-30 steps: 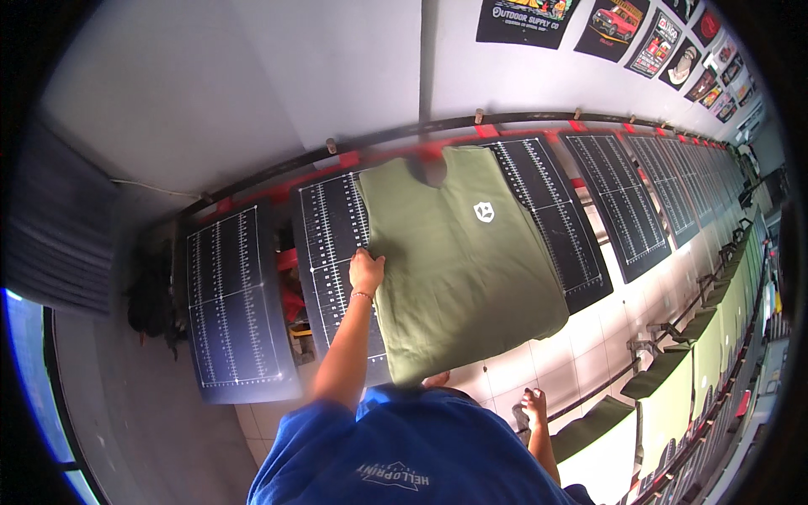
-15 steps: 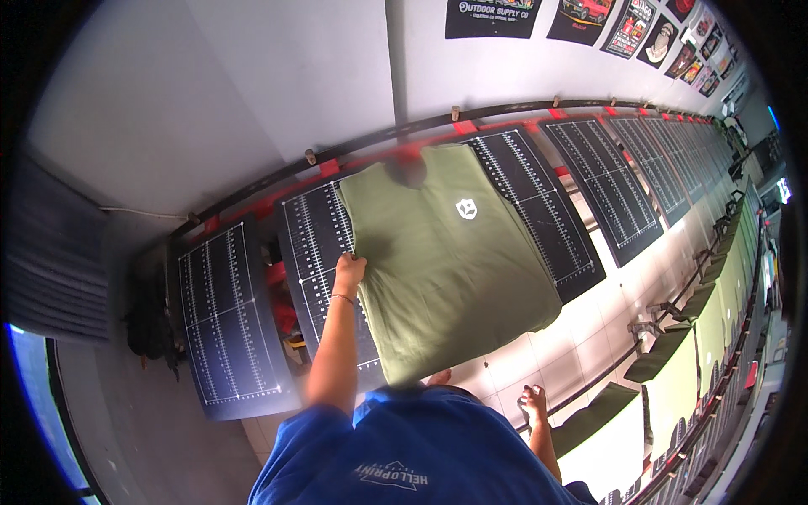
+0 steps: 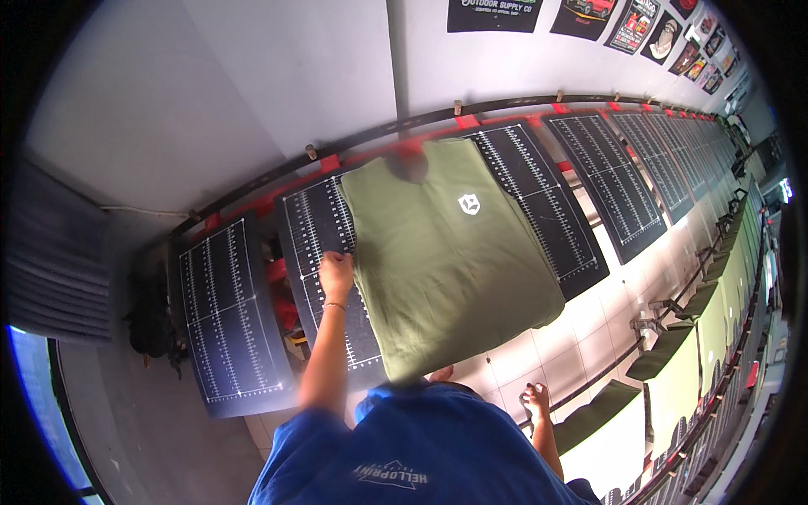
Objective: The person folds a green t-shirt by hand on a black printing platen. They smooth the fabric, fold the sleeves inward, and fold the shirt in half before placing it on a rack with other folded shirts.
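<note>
Left hand [image 3: 335,271] touches green shirt [image 3: 446,261] on platen [image 3: 324,252].

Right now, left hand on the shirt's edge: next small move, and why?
Probably slide the left hand down the olive shirt, smoothing its left edge on the black gridded board. The hem hangs past the board's near end, and the right hand hangs free, off the shirt.

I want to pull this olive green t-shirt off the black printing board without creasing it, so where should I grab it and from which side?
Probably by the hem, from the near end. The olive green t-shirt lies flat on the black printing board with its collar at the far end by the wall, and its hem hangs past the board's near edge, free to pinch at both corners. The left hand already rests on its left edge; the right hand hangs clear.
</note>
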`<state>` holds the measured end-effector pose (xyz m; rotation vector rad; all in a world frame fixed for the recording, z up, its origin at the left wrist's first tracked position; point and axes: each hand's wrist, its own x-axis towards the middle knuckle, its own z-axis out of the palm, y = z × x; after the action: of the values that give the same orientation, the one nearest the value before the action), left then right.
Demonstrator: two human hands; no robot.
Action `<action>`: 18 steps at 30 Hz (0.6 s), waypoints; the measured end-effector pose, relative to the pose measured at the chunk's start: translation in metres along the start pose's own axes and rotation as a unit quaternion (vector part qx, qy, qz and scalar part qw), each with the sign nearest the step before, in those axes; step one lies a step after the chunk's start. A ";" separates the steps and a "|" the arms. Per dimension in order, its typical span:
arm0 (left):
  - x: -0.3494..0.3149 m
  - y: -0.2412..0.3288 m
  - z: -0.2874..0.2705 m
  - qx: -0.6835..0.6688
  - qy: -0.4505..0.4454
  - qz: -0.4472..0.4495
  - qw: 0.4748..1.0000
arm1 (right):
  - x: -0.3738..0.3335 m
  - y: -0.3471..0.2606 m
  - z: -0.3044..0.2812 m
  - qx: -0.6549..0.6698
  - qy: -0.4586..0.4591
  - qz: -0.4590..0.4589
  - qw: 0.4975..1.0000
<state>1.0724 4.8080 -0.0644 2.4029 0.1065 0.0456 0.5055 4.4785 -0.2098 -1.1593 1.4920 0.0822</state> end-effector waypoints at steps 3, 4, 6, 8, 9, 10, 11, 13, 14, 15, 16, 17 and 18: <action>-0.012 0.005 0.016 0.032 -0.072 0.004 0.997 | -0.006 0.001 0.001 0.033 -0.032 -0.020 0.999; -0.014 0.007 0.019 0.054 -0.087 0.015 0.995 | -0.005 0.000 0.000 0.033 -0.047 -0.027 0.998; -0.016 0.011 0.019 0.029 -0.083 0.022 0.996 | -0.001 -0.001 -0.002 0.036 -0.076 -0.039 0.996; -0.016 0.017 0.018 0.011 -0.078 0.018 0.997 | 0.003 0.002 -0.002 0.061 -0.041 -0.028 0.997; -0.016 0.017 0.018 0.005 -0.079 0.019 0.997 | 0.003 0.000 0.000 0.054 -0.026 -0.024 0.998; -0.016 0.016 0.016 0.000 -0.079 0.020 0.997 | 0.002 -0.001 0.002 0.046 -0.010 -0.020 0.999; -0.015 0.014 0.014 -0.006 -0.080 0.022 0.997 | 0.001 -0.003 0.005 0.077 -0.024 -0.019 0.997; -0.014 0.018 0.012 -0.071 -0.124 0.009 0.990 | 0.008 0.007 0.003 0.030 -0.009 -0.037 0.999; -0.011 0.019 0.010 -0.137 -0.170 -0.023 0.976 | 0.008 0.014 0.002 0.008 0.000 -0.046 0.999; -0.008 0.016 0.009 -0.195 -0.213 -0.053 0.956 | -0.003 0.003 0.013 -0.003 0.020 -0.038 0.999; -0.006 0.024 0.009 -0.226 -0.268 -0.053 0.935 | 0.000 0.018 0.007 0.010 0.007 -0.043 0.999; -0.006 0.029 0.006 -0.215 -0.300 -0.073 0.927 | 0.007 0.029 0.002 0.026 -0.004 -0.049 0.998; -0.008 0.033 0.001 -0.288 -0.316 -0.126 0.895 | 0.009 0.045 -0.004 0.045 -0.015 -0.056 0.997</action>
<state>1.0663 4.7825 -0.0428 1.6910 0.0815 -0.7215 0.4735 4.4936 -0.2396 -1.1619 1.3874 -0.0423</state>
